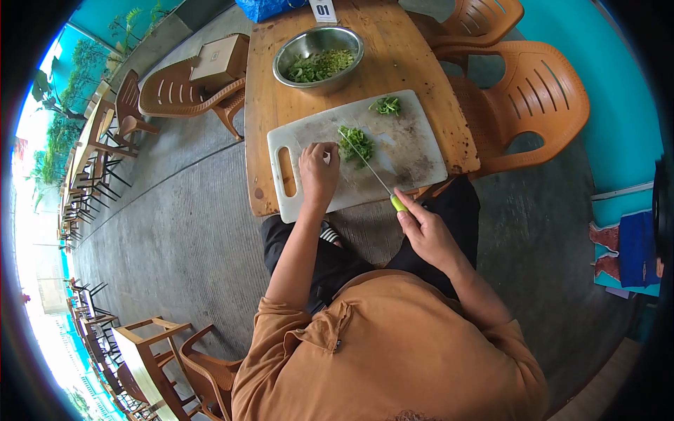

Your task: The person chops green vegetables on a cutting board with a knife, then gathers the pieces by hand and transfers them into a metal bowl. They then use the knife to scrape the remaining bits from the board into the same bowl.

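Observation:
In the head view, a white cutting board (309, 130) with a handle slot lies on the wooden table, its near edge at the table's front. My right hand (427, 235) grips a knife (375, 172) by its lime-green handle. The thin blade slants up to the left across a pile of chopped green leaves (356, 144). Just left of that pile, my left hand (319, 172) is closed with its fingers curled in; whether anything is inside cannot be seen. A smaller bunch of greens (385, 105) rests near the board's far edge.
Behind the board stands a metal bowl (319, 83) partly filled with chopped greens. A number card (323, 10) and a blue bag (267, 7) are at the table's far end. Brown chairs (533, 91) flank the wooden table (261, 168); a cardboard box (216, 56) sits on the left one.

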{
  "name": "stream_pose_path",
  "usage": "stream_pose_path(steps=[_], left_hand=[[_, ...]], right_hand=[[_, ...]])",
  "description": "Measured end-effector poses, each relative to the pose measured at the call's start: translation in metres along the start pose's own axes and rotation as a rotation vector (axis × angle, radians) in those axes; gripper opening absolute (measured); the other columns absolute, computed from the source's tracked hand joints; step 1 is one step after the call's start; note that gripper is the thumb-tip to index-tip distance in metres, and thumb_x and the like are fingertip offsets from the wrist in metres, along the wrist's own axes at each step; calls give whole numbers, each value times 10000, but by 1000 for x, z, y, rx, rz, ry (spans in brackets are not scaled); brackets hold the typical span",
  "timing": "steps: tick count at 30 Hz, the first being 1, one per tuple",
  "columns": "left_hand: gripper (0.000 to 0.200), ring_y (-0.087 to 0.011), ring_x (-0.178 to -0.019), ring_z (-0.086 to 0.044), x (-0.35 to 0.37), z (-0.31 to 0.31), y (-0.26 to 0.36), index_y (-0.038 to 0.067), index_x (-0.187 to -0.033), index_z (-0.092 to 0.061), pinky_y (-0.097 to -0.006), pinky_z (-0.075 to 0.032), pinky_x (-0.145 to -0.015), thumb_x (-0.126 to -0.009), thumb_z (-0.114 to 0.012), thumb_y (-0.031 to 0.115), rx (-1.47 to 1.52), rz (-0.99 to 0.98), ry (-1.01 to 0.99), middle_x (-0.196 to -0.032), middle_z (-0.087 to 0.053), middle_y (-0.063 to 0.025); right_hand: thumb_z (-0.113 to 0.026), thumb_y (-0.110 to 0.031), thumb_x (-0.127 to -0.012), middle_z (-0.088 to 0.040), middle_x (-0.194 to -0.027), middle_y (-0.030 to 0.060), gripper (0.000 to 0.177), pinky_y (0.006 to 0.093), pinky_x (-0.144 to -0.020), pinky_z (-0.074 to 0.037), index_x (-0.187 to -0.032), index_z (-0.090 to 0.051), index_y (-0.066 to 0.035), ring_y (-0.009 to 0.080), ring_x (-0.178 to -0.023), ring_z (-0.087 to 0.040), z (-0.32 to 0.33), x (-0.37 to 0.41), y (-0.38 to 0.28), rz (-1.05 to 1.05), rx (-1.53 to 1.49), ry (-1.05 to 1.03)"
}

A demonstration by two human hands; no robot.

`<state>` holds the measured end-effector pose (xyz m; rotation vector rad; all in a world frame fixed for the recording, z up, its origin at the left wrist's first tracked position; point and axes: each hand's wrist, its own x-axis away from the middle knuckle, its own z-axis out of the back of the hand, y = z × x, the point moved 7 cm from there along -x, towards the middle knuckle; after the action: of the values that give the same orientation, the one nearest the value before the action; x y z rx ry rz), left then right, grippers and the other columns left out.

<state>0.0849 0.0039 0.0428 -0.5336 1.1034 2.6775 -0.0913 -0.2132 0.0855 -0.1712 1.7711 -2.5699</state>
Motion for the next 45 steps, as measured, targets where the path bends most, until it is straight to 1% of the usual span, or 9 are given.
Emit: stream_pose_path(steps=[6,9,12,15,20,25,31,36,45], left_hand=[[309,-233,-943,-774,-14,3,1,23,-1285,-691,-376,-575,-824,-1003,-725,144,112,52,-70,-1047,-819,-125],[229,-312,-953,-777,-14,4,-3,29,-1224,-715,-402,-585,-850,-1014,-683,114,189,92,-106,-1002,-808,-159],[211,-290,-952,-780,-17,6,-2,21,-1206,-723,-388,-583,-849,-1033,-669,129,141,49,-97,-991,-809,-155],[200,-279,-962,-781,-18,5,-5,15,-1182,-731,-384,-583,-843,-1048,-663,147,247,169,-100,-999,-806,-151],[221,-285,-935,-766,-16,6,1,15,-1230,-698,-391,-580,-832,-1056,-648,142,157,122,-64,-1010,-788,-148],[248,-283,-894,-739,-14,-2,-5,25,-1275,-652,-402,-577,-818,-1053,-643,135,202,93,-61,-1015,-764,-148],[362,-311,-1024,-690,-20,1,13,-20,-1274,-629,-439,-546,-937,-1003,-731,197,210,94,-51,-1080,-721,-164],[607,-280,-1072,-622,-18,4,35,-19,-1322,-624,-427,-513,-998,-888,-882,318,-37,-63,-29,-1118,-656,-131],[559,-261,-1021,-634,-31,-7,13,-27,-1300,-646,-408,-532,-959,-901,-870,295,-41,-7,28,-1078,-668,-122]], right_hand=[[-601,-196,-1104,-724,-1231,315,494,418,-918,-596,-1568,-525,-47,415,-1145,-735,13,2,3,129,57,93],[-607,-191,-1097,-706,-1287,311,490,434,-943,-597,-1563,-534,-57,437,-1172,-713,11,4,3,160,60,106],[-615,-189,-1091,-703,-1308,292,490,454,-949,-599,-1561,-539,-75,451,-1150,-716,10,4,6,203,69,125],[-630,-187,-1077,-733,-1216,245,507,462,-882,-616,-1570,-538,-110,434,-1034,-747,11,5,3,261,181,170],[-668,-181,-1037,-671,-953,157,540,457,-687,-615,-1564,-551,-165,361,-767,-714,7,6,5,300,331,218],[-684,-172,-1018,-653,-958,136,553,444,-650,-611,-1557,-562,-178,343,-725,-707,8,6,5,309,377,251],[-715,-141,-973,-631,-982,105,593,426,-648,-616,-1547,-578,-196,311,-717,-708,8,10,6,309,492,212],[-736,-111,-951,-602,-958,73,598,416,-683,-618,-1527,-608,-208,271,-752,-704,8,12,3,271,516,204],[-735,-129,-950,-625,-974,88,576,397,-648,-622,-1511,-622,-197,283,-722,-714,13,22,-2,311,618,227]])
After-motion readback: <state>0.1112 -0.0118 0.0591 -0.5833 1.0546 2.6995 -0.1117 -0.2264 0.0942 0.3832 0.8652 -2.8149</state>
